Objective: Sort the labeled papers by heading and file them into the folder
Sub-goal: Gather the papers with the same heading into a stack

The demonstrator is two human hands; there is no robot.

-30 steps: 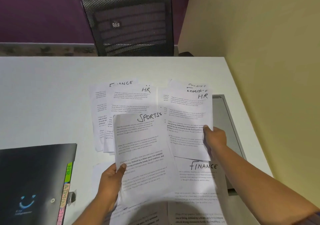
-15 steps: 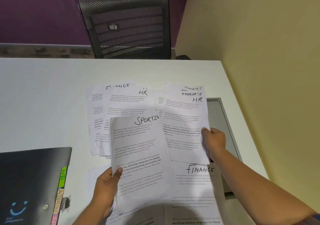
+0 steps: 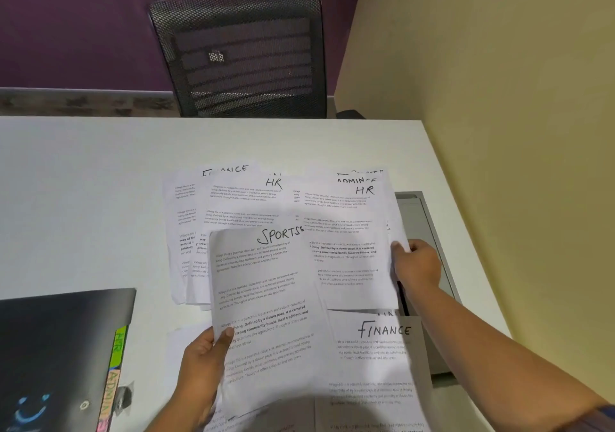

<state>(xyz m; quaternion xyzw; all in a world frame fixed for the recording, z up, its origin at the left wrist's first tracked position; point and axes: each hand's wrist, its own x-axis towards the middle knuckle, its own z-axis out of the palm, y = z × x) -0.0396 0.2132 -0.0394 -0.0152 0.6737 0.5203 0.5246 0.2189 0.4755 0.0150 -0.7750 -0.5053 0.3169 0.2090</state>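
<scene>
White printed sheets with handwritten headings lie spread over the white table [image 3: 83, 198]. My left hand [image 3: 203, 361] grips the left edge of a sheet headed SPORTS [image 3: 266, 298], lifted above the others. My right hand [image 3: 416, 262] pinches the right edge of a sheet headed HR [image 3: 349, 232]. Behind lie another HR sheet [image 3: 246, 198], a FINANCE sheet [image 3: 186, 218] and an ADMIN sheet, mostly covered. A second FINANCE sheet [image 3: 376, 365] lies near the front. The black folder [image 3: 56, 355] with coloured tabs HR and ADMIN [image 3: 114, 375] sits at the front left.
A grey hatch [image 3: 429, 232] is set in the table under my right hand. A yellow partition wall [image 3: 499, 99] borders the table's right side. A black mesh chair [image 3: 243, 55] stands beyond the far edge, before a purple wall.
Both hands keep their grip on the same sheets. The view has shifted a little; the right hand has slid slightly down the HR sheet's edge.
</scene>
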